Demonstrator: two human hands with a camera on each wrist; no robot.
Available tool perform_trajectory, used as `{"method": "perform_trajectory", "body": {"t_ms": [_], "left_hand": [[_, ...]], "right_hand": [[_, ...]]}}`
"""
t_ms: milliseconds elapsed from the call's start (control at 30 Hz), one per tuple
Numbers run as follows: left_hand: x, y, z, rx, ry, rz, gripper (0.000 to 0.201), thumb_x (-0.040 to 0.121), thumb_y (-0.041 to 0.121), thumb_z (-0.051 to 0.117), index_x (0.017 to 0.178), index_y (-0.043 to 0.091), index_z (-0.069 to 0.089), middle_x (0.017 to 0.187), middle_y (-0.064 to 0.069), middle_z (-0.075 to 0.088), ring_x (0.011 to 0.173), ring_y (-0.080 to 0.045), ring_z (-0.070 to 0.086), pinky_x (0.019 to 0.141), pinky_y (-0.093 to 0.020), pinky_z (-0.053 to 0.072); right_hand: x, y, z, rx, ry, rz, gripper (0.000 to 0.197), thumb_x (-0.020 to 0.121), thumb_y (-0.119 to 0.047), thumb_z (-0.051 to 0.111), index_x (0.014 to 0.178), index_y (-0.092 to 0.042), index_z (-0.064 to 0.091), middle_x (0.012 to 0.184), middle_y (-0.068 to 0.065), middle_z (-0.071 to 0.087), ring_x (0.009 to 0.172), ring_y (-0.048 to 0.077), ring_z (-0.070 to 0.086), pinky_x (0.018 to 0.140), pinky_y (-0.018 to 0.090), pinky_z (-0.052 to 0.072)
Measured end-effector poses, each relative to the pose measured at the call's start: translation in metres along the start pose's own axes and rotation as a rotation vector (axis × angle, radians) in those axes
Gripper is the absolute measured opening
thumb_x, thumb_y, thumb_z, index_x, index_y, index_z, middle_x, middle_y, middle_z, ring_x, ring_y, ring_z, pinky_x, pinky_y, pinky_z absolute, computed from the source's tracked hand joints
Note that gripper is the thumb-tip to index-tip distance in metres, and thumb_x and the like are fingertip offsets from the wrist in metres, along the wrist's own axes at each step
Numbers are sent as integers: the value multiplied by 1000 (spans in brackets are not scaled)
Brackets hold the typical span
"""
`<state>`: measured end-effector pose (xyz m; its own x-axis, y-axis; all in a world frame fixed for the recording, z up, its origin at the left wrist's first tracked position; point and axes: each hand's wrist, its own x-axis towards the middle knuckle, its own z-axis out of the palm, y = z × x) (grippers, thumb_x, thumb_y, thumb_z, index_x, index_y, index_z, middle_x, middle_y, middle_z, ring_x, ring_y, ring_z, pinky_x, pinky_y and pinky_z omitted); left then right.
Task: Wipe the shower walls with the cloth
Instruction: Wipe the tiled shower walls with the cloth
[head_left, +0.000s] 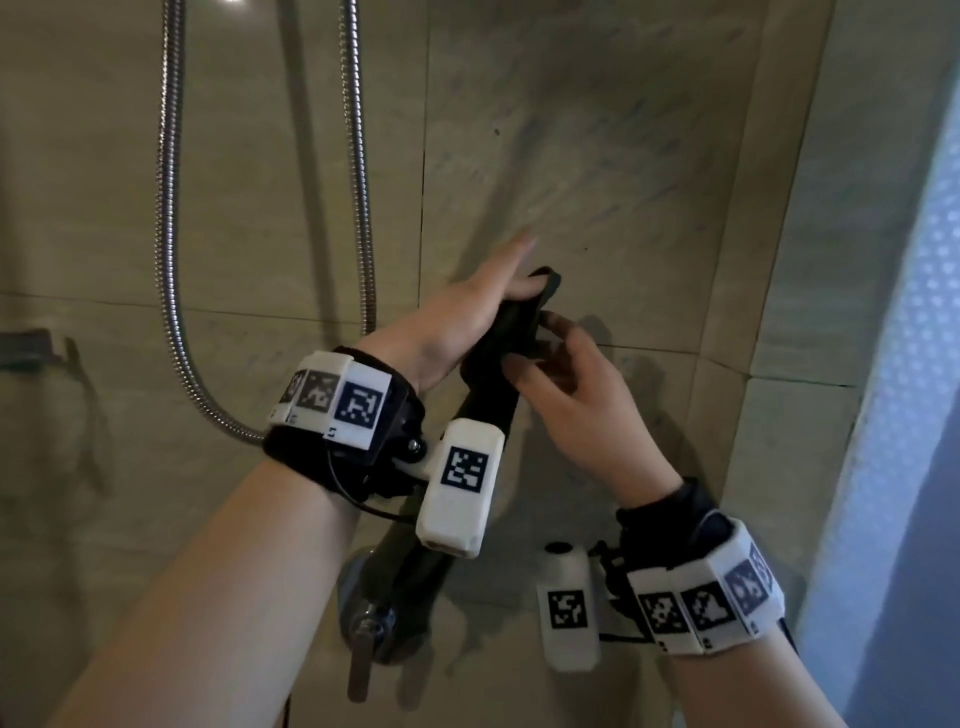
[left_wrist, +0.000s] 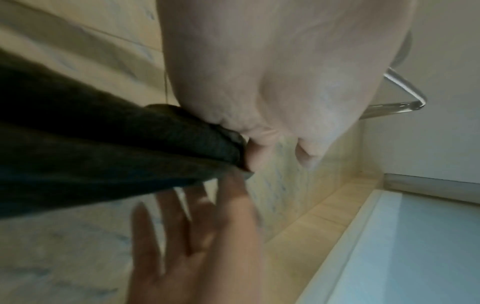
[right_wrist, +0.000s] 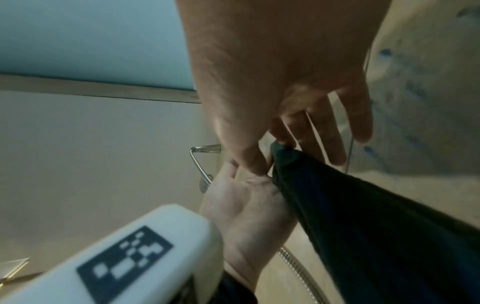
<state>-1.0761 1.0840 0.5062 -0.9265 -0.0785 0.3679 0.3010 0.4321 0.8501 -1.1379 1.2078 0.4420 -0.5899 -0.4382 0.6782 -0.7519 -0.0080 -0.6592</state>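
Both hands up at mid-frame in the head view, close together in front of the tiled shower wall (head_left: 597, 156). Left hand (head_left: 467, 317) clamped on the top end of the dark cloth (head_left: 498, 358), thumb pressing the fabric, index finger pointing up toward the tile. In the left wrist view, same story: left hand (left_wrist: 272, 82) with thumb and a curled finger pinching the cloth (left_wrist: 103, 148) at its bunched end. Right hand (head_left: 576, 395) just beside it, right of centre, fingers loosely bent and reaching in at the cloth's upper edge. From the right wrist view, right hand (right_wrist: 280, 82) nipping the very tip of the cloth (right_wrist: 363, 216) between thumb and forefinger, other fingers spread and relaxed; left palm (right_wrist: 249, 205) touching just below. Cloth hanging long and narrow, dropping toward lower centre of the head view, passing behind the white wrist camera (head_left: 460, 488) and down in front of the chrome tap handle (head_left: 363, 644). Not on the wall at this moment, held clear of the tile between the two hands. Metal shower hose (head_left: 174, 260) looping down the upper left. Frosted bluish pane (head_left: 914, 415) along the right edge.
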Motion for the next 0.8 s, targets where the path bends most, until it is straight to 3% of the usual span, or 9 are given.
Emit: {"method": "perform_trajectory", "body": {"t_ms": [67, 133, 200, 300, 400, 500, 600, 667, 800], "left_hand": [[-9, 10, 2, 124, -15, 1, 79, 85, 77, 16, 144, 30, 40, 116, 16, 59, 123, -11, 47, 112, -39, 27], [-17, 19, 5, 216, -27, 9, 73, 90, 68, 9, 146, 30, 36, 133, 14, 50, 125, -5, 36, 113, -34, 20], [-23, 25, 6, 271, -41, 28, 72, 91, 64, 6, 146, 28, 37, 150, 14, 32, 131, 1, 25, 114, -33, 13], [-25, 25, 5, 332, -75, 40, 75, 89, 66, 6, 142, 28, 42, 153, 22, 17, 128, 9, 12, 114, -32, 7], [-23, 20, -2, 353, -47, 55, 70, 89, 68, 12, 139, 34, 45, 151, 18, 28, 134, 2, 21, 118, -36, 12], [-18, 9, -13, 271, 34, 58, 68, 82, 80, 21, 110, 40, 68, 139, 7, 52, 129, -12, 46, 114, -42, 28], [-16, 3, -18, 101, 96, 103, 62, 93, 65, 26, 95, 27, 75, 104, -1, 72, 102, -14, 66, 104, -36, 42], [-16, 2, -16, 35, 115, 133, 60, 97, 57, 26, 95, 20, 74, 98, -2, 73, 97, -15, 68, 100, -34, 45], [-15, 1, -19, -80, 158, 161, 57, 99, 51, 29, 85, 16, 72, 86, -2, 74, 84, -13, 69, 83, -29, 48]], "right_hand": [[-3, 0, 2, -16, 5, 13, 55, 89, -33, 64, 138, -22, 40, 110, -10, 64, 88, -10, 62, 73, 11, 51], [-5, -1, 5, -8, 36, 12, 47, 88, -30, 66, 128, -28, 41, 103, -15, 61, 82, -16, 59, 64, 6, 47], [-6, -1, 6, 32, 77, 15, 38, 88, -29, 67, 120, -27, 45, 99, -17, 63, 83, -11, 62, 66, 11, 50], [-9, 0, 6, 92, 131, 2, 18, 90, -25, 65, 106, -23, 54, 96, -10, 68, 85, -1, 65, 70, 19, 53], [-10, 2, -1, 24, 177, -39, 8, 94, -18, 59, 88, -24, 60, 80, -6, 68, 73, 3, 64, 62, 20, 49], [-12, 4, -10, 90, 229, -2, 16, 95, -14, 57, 82, -19, 66, 71, -3, 67, 66, 9, 62, 61, 28, 48], [-14, 1, -18, 264, 218, 127, 18, 95, -18, 58, 89, -7, 71, 79, 11, 70, 74, 17, 64, 69, 34, 51], [-16, 0, -22, 343, 199, 220, 25, 94, -27, 59, 89, -6, 72, 87, 18, 71, 80, 24, 67, 75, 40, 54], [-19, -6, -26, 544, 140, 254, 23, 89, -28, 61, 93, -7, 72, 96, 15, 72, 94, 27, 68, 87, 43, 55]]}}
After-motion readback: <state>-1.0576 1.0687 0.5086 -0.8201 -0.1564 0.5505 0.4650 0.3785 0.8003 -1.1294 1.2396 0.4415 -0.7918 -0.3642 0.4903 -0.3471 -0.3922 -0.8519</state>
